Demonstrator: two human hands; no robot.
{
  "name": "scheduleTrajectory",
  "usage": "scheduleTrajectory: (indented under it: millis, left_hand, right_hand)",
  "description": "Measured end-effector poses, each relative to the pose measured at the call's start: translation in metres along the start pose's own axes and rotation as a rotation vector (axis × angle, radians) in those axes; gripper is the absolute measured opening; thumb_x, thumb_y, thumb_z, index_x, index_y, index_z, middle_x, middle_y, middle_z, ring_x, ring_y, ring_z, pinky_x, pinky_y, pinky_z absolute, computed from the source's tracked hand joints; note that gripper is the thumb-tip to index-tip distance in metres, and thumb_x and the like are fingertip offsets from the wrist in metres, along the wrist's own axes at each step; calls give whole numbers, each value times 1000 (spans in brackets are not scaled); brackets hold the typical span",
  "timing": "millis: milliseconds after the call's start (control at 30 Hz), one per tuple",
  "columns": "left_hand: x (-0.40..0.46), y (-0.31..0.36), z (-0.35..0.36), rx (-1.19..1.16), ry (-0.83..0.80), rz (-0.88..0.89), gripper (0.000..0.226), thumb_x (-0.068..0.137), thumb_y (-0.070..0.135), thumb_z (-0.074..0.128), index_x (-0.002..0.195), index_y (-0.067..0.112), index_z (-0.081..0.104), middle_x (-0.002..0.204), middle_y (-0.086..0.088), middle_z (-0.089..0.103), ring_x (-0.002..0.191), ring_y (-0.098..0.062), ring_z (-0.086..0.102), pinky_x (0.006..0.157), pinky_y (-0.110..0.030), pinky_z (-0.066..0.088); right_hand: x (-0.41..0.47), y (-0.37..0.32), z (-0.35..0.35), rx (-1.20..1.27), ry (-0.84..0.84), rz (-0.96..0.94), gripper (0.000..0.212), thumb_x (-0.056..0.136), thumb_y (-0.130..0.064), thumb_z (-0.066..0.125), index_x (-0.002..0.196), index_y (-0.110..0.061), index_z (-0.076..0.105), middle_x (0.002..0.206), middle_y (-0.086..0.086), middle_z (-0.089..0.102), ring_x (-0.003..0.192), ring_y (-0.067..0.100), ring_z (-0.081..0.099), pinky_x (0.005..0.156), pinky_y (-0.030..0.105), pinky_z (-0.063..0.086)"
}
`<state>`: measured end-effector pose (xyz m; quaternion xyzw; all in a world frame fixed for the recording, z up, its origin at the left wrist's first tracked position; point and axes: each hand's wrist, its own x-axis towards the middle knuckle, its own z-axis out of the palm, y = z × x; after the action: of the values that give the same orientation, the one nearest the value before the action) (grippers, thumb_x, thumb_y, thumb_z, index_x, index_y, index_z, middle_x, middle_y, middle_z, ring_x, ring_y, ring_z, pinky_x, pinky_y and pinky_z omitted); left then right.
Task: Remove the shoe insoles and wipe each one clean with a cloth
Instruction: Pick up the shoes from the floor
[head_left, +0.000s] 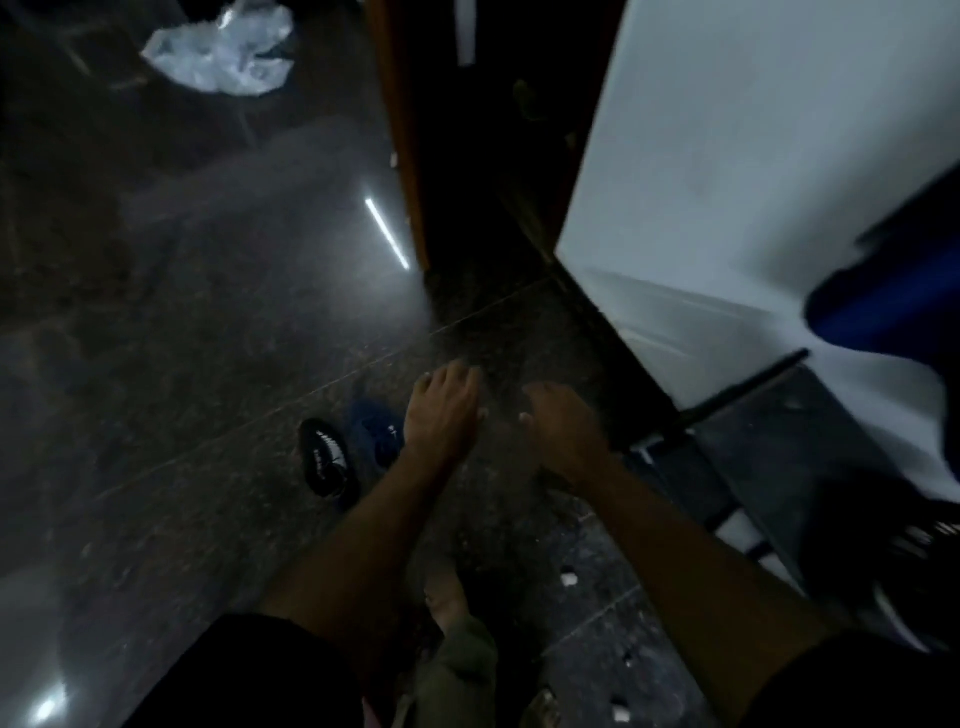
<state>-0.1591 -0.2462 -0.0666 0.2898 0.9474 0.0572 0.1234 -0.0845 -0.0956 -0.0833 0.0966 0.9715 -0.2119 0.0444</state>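
Both empty hands hover; left hand (441, 410) beside black shoe (327, 457).

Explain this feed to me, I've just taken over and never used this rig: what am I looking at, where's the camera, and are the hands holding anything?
There is no machine: a person wears one camera on the head, looking down at their own bare arms. The left hand and right hand reach forward over a dark polished floor, fingers relaxed, holding nothing. On the floor by the left hand lie a black shoe and a blue shoe. A crumpled white plastic bag lies farther off. The picture is dim and blurred; I see no cloth or insole.
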Motion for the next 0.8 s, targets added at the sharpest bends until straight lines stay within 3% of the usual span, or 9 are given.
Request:
scheduleTrajectory:
  millis: [67, 133, 200, 333, 500, 633, 800]
  left_hand:
    - [-3, 49, -25, -6, 30, 91, 52, 90, 36, 60, 134, 16, 42, 135, -9, 45, 126, -27, 44, 107, -40, 33]
    - [-8, 98, -44, 24, 54, 184, 53, 87, 36, 62, 132, 16, 43, 132, -9, 47, 125, -28, 45, 106, -41, 33]
    - [-13, 145, -57, 67, 59, 264, 55, 83, 37, 66, 130, 15, 47, 127, -10, 50, 122, -30, 47, 103, -42, 34]
    - [-31, 244, -71, 95, 90, 485, 40, 76, 36, 62, 107, 10, 60, 103, -13, 62, 99, -35, 62, 84, -42, 48]
    - [-65, 356, -71, 154, 40, 692, 59, 88, 39, 60, 137, 11, 42, 135, -13, 49, 126, -30, 46, 103, -42, 34]
    - [-94, 415, -66, 133, 10, 861, 61, 89, 36, 61, 141, 12, 40, 141, -13, 46, 130, -30, 42, 109, -43, 30]
    - [-122, 449, -57, 147, -56, 986, 61, 87, 36, 63, 139, 15, 38, 138, -10, 45, 126, -29, 44, 105, -42, 32]
  right_hand:
    - [-28, 22, -42, 0, 32, 38, 44, 90, -31, 47, 102, 4, 70, 96, 25, 68, 83, 42, 67, 70, 44, 56]
    - [-61, 45, -84, 24, 69, 131, 42, 89, -24, 53, 119, 5, 61, 115, 27, 61, 104, 44, 59, 87, 48, 49]
    - [-96, 68, -117, 41, 104, 196, 40, 92, -20, 55, 125, 3, 55, 123, 26, 56, 113, 42, 53, 94, 48, 44]
    - [-171, 111, -168, 13, 89, 466, 36, 101, -18, 40, 133, -3, 47, 135, 19, 50, 125, 33, 46, 105, 41, 33]
    - [-266, 156, -215, -28, 158, 685, 39, 96, -24, 48, 131, -8, 51, 133, 13, 54, 122, 33, 50, 101, 43, 42]
    - [-336, 181, -238, -9, 263, 836, 39, 91, -25, 53, 127, -10, 51, 127, 15, 55, 116, 34, 52, 92, 40, 46]
    - [-398, 195, -249, 11, 350, 1007, 34, 92, -22, 53, 123, -8, 51, 123, 15, 58, 114, 35, 53, 89, 40, 45]
